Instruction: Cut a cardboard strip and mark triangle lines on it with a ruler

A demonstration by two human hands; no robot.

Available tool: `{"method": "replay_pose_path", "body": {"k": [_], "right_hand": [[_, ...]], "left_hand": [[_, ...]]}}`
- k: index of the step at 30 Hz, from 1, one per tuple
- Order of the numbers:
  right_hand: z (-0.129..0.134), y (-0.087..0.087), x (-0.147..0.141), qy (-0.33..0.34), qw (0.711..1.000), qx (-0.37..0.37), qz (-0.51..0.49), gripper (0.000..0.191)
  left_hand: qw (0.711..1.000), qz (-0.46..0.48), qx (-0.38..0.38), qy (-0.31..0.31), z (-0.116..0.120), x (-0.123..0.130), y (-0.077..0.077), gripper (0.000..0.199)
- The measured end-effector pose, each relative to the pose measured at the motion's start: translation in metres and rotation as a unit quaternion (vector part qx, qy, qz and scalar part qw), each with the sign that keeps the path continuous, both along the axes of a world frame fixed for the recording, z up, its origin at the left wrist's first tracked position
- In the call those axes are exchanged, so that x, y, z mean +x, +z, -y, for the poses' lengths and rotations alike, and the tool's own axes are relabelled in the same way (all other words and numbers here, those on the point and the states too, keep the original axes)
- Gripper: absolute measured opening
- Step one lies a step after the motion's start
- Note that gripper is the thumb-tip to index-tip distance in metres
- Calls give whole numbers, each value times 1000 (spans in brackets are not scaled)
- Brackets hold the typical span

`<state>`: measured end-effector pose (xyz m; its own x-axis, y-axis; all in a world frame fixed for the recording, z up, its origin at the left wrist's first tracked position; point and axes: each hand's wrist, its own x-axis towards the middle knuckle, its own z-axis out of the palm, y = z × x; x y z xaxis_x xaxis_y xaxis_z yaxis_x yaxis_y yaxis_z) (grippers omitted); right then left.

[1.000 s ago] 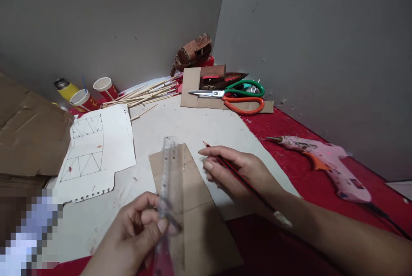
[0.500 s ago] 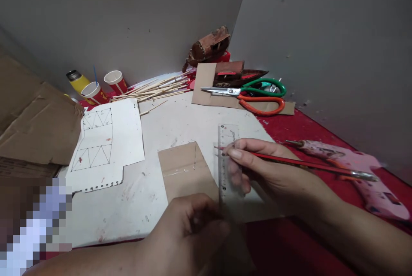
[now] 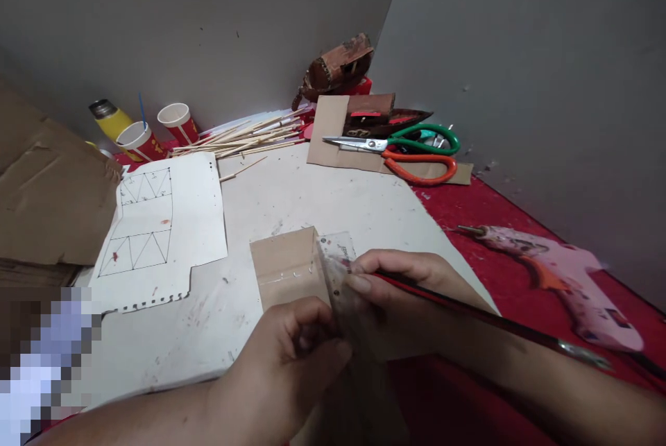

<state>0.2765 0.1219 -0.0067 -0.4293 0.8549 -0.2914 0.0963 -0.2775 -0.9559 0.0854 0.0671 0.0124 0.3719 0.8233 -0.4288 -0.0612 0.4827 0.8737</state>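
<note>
A brown piece of cardboard (image 3: pixel 284 262) lies on the white board, its near part passing under my left hand (image 3: pixel 296 356). The left fingers are curled, thumb toward them, on the cardboard; what lies between them is partly hidden. My right hand (image 3: pixel 400 286) pinches a clear plastic ruler (image 3: pixel 330 245) along the cardboard's right edge. In the same hand rests a red pencil (image 3: pixel 468 307), its tip near the ruler and its silver end pointing lower right.
White paper with truss drawings (image 3: pixel 198 217) lies left, beside a large cardboard box (image 3: pixel 52 196). Behind are thin wooden sticks (image 3: pixel 250 141), paper cups (image 3: pixel 174 116) and a yellow bottle (image 3: pixel 112 120). Scissors (image 3: pixel 421 155) lie at the back; a pink glue gun (image 3: pixel 567 272) lies right.
My right hand has brought the ruler and pencil left and nearer to me, from beside the cardboard onto its right edge. My left hand has shifted slightly left. The view has shifted a little.
</note>
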Motion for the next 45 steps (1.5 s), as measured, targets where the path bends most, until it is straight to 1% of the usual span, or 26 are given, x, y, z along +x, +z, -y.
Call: {"method": "replay_pose_path", "body": {"k": [2,4,7,9,12,14,17,20,22,25,30,37,41,45], "right_hand": [[-3,2,1,-26,998,49,23,34],[-5,3,1,-56,995,81,32,34],[-8,3,2,-95,990,99,33,32],[-9,2,1,-102,989,104,31,30],[-9,0,0,-105,988,108,32,23],[-8,-1,-1,-120,987,106,28,18],[-7,-2,-3,-154,983,103,12,17],[-8,-2,-4,-166,980,107,-5,17],[-8,-2,-4,-165,980,112,-14,18],[-8,0,-3,-168,978,120,-16,24],[-9,2,-2,-156,980,125,-5,31],[-10,0,-3,-146,979,139,-12,30],[-11,0,-4,-152,976,154,5,28],[-13,0,-5,-150,977,148,22,29]], "left_hand": [[1000,4,5,25,-4,-6,3,30],[998,6,6,55,-10,-15,6,33],[996,-7,2,93,-16,-29,10,38],[994,-16,5,108,-17,-38,9,41],[993,-45,-2,108,-14,-51,5,47],[992,-73,-10,107,-11,-58,2,55],[987,-110,-18,114,-8,-68,-2,70],[984,-136,-18,114,-8,-75,-1,78],[983,-149,-16,109,-8,-78,0,77],[979,-171,-9,108,-8,-81,3,71],[967,-204,4,150,-10,-87,6,61],[960,-232,26,151,-14,-93,4,56],[956,-244,38,156,-16,-94,1,56],[955,-242,46,167,-18,-93,-2,54]]}}
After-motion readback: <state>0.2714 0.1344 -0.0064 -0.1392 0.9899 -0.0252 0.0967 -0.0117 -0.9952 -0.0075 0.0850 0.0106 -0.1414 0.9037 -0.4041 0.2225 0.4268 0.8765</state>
